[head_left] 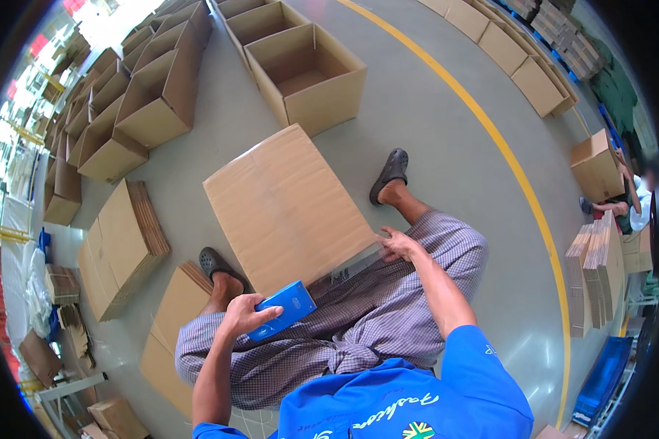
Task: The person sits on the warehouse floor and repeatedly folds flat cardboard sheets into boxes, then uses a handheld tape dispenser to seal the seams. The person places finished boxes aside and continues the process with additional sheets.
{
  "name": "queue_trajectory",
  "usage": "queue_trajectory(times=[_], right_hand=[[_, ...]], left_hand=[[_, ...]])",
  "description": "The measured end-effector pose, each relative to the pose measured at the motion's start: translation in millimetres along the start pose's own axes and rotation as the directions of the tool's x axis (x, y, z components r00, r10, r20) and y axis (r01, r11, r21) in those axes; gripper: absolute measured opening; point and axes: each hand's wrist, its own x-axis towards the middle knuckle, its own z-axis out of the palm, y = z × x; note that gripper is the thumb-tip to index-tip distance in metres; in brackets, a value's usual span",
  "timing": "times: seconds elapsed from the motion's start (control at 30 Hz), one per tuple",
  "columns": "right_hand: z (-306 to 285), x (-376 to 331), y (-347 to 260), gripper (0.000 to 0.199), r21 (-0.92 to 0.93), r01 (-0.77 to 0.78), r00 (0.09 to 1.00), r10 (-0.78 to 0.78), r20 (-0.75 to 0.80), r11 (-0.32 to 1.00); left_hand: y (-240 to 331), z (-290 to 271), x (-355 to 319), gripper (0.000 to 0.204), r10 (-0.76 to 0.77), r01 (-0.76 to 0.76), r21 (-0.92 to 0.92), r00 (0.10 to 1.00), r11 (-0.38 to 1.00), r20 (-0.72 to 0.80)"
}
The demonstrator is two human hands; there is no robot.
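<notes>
Brown corrugated cardboard fills your left: a stack of flattened cartons (pixel 121 245) lies on the smooth grey concrete floor (pixel 432 139), its ribbed edges showing, and another flat pile (pixel 172 322) sits just beside your left foot in its dark rubber clog (pixel 216 262). Behind them stand rows of open boxes (pixel 154 88), square-mouthed with flaps up.

Your left hand (pixel 245 314) is closed around a blue tape dispenser (pixel 282 309), a slim rectangular, glossy plastic body, held over your left knee and just below the near edge of the large carton.

That large flat carton (pixel 285 205) rests tilted against your lap, a broad matte brown panel with a clean folded edge. Beyond it stands an erected open box (pixel 315 73), empty inside.

Your right hand (pixel 397 244) touches the carton's lower right corner, fingers partly spread and bent along the edge; whether it pinches the board or only steadies it, you cannot tell. Your checked woven wrap (pixel 373 307) drapes over both knees, and your right clog (pixel 389 174) is planted beyond.

A curved yellow painted line (pixel 520 183) crosses the floor. Right of it, upright bundles of flat cartons (pixel 597 267) stand near another person (pixel 633 201) at the rim.
</notes>
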Motion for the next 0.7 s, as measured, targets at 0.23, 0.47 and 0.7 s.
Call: queue_trajectory(times=[0.23,0.47,0.7], right_hand=[[31.9,-11.9,31.0,0.078,-0.876,0.173,0.950,0.159,0.269,0.450],[143.1,-90.7,19.2,0.061,0.551,-0.003,0.900,-0.239,0.366,0.834],[187.8,-84.0,-10.2,0.042,0.681,0.100,0.995,-0.062,-0.079,0.726]], left_hand=[[10.7,-4.3,0.0,0.061,-0.036,0.037,0.120,0.999,0.992,-0.006],[12.1,-3.7,-1.9,0.062,-0.023,0.027,0.148,0.999,0.989,-0.029],[27.5,-8.1,-3.5,0.064,-0.049,0.050,0.228,0.999,0.972,-0.011]])
